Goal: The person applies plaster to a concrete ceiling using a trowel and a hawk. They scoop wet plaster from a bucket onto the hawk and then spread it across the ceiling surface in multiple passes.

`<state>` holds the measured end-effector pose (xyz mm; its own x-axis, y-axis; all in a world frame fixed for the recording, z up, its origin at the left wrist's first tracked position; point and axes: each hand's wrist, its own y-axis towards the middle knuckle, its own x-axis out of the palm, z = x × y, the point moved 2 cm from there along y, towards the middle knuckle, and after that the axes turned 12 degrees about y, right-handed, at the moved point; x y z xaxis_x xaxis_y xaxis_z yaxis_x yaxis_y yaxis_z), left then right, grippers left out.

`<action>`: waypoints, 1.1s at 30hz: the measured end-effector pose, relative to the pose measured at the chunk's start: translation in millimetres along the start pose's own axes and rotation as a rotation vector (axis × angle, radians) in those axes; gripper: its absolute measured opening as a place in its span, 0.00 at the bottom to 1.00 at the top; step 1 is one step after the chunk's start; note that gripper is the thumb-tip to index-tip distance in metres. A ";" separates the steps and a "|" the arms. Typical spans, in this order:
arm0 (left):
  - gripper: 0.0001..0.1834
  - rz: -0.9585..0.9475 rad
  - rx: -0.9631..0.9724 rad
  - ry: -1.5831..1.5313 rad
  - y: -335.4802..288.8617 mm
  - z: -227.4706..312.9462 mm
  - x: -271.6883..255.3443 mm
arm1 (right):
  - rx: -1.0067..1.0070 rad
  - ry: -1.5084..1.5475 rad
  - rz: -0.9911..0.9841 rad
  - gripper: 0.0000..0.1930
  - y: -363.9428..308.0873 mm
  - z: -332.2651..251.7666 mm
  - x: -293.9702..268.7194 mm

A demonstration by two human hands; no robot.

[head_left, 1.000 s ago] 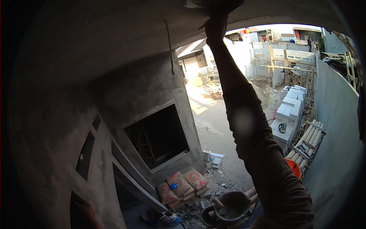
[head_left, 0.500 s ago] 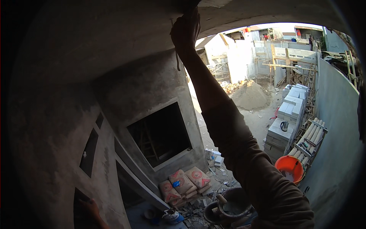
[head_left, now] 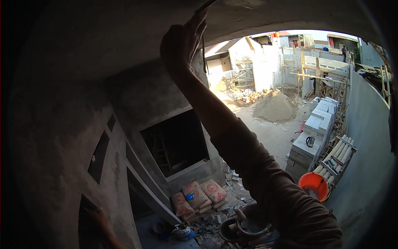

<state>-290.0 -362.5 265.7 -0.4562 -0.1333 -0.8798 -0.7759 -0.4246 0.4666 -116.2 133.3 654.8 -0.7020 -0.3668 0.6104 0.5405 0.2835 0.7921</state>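
Note:
My right hand (head_left: 182, 43) is raised to the rough grey ceiling (head_left: 248, 20). Its fingers close on a thin, dark, flat tool (head_left: 206, 6), seen nearly edge-on against that surface; most of it is hidden in shadow. Beside the wrist a thin strip (head_left: 203, 54) hangs down. At lower left, my left hand (head_left: 98, 220) grips the edge of a dark opening in the grey plastered wall (head_left: 118, 199), with its fingertips reaching into the opening.
Below are stacked paper sacks (head_left: 213, 191), mortar buckets (head_left: 251, 226) and rubble. An orange tub (head_left: 314, 186), bundled poles (head_left: 338, 153) and pale blocks (head_left: 304, 145) with a kettle (head_left: 310, 141) stand right. Farther off rises a sand heap (head_left: 275, 107).
My right hand has shifted left along the ceiling, its wrist bending, and the tool's dark edge shows more clearly. The left hand stays on the opening's edge. The view has shifted slightly.

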 end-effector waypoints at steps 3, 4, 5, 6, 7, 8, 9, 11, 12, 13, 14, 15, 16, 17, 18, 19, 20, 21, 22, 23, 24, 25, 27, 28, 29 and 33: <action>0.47 0.004 0.019 0.012 -5.7 4.2 -4.2 | 0.051 -0.289 0.166 0.42 69.5 27.1 0.7; 0.47 0.019 -0.011 0.087 -7.9 5.0 -6.2 | -0.029 -0.286 0.206 0.42 74.6 22.4 8.3; 0.47 0.073 -0.042 0.143 -8.9 5.0 -9.9 | 0.140 -0.182 0.134 0.39 80.2 15.7 23.8; 0.48 0.032 -0.046 0.153 -9.6 5.1 -11.7 | 0.304 -0.074 0.059 0.36 82.9 3.3 42.4; 0.47 0.049 -0.042 0.153 -9.7 6.0 -14.6 | 0.330 -0.029 0.005 0.37 65.8 -12.6 58.5; 0.47 0.054 -0.040 0.157 -9.8 4.1 -17.1 | -0.026 -0.275 0.205 0.29 41.4 -39.0 69.0; 0.47 0.059 -0.037 0.161 -9.9 3.2 -18.8 | 0.048 0.034 -0.029 0.38 20.1 -47.5 78.7; 0.47 -0.050 0.027 -0.218 -8.3 2.4 -18.9 | 0.081 0.225 -0.127 0.39 -29.4 -45.3 63.8; 0.47 -0.070 0.020 -0.233 -7.4 1.7 -18.7 | 0.087 0.211 -0.261 0.41 -45.5 -37.5 53.5; 0.46 -0.103 -0.003 -0.217 -7.7 0.8 -17.3 | 0.012 0.222 -0.355 0.42 -51.0 -29.0 43.5; 0.46 -0.117 -0.018 -0.211 -7.4 1.1 -16.8 | 0.021 0.135 -0.296 0.42 -43.8 -13.3 29.3; 0.46 -0.132 -0.032 -0.205 -8.1 0.7 -16.5 | -0.082 0.060 -0.188 0.41 -33.2 2.1 8.8; 0.46 -0.075 -0.023 -0.160 -9.3 2.5 -17.9 | -0.220 -0.244 -0.096 0.38 -7.9 19.5 -9.6; 0.46 -0.020 -0.009 -0.108 -10.9 3.7 -20.5 | -0.128 -0.298 -0.046 0.32 18.7 39.2 -28.5; 0.46 -0.019 -0.008 -0.110 -12.8 5.1 -23.4 | 0.001 -0.213 0.037 0.27 44.9 57.6 -48.4; 0.47 -0.011 -0.018 -0.003 -14.7 6.6 -27.6 | 0.133 -0.050 0.043 0.22 66.5 73.8 -63.6; 0.48 -0.004 -0.028 0.105 -17.5 7.5 -32.4 | 0.197 -0.012 0.039 0.17 87.5 86.0 -78.9; 0.48 -0.001 -0.025 0.101 -20.8 8.1 -37.6 | 0.110 -0.073 -0.005 0.37 101.2 92.0 -87.5; 0.49 -0.035 -0.031 0.105 -24.4 7.4 -42.1 | 0.115 0.012 -0.054 0.37 106.7 97.3 -89.2; 0.49 -0.012 -0.035 0.098 -27.0 7.7 -47.4 | 0.175 0.077 -0.079 0.37 109.8 100.5 -90.6; 0.49 -0.068 -0.034 0.107 -28.6 8.6 -50.2 | 0.171 0.085 -0.090 0.37 107.3 100.1 -88.9; 0.49 -0.072 -0.033 0.122 -29.7 9.0 -53.3 | 0.012 0.008 -0.072 0.37 102.4 94.3 -85.7; 0.49 -0.074 -0.039 0.141 -30.2 7.9 -56.0 | -0.141 -0.064 -0.050 0.37 91.1 80.1 -74.6; 0.48 -0.083 -0.039 0.129 -29.6 7.5 -55.3 | -0.031 -0.016 -0.078 0.37 87.9 74.5 -69.5; 0.48 -0.085 -0.027 0.095 -28.8 7.5 -53.8 | 0.034 0.057 -0.069 0.37 82.6 66.8 -63.5; 0.49 -0.084 -0.026 0.099 -23.4 4.9 -44.1 | 0.018 0.061 -0.051 0.28 56.7 18.6 -32.5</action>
<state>-253.8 -342.3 294.1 -0.3440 -0.1840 -0.9208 -0.7970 -0.4612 0.3899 -71.4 177.8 679.8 -0.6988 -0.4343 0.5684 0.4956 0.2791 0.8225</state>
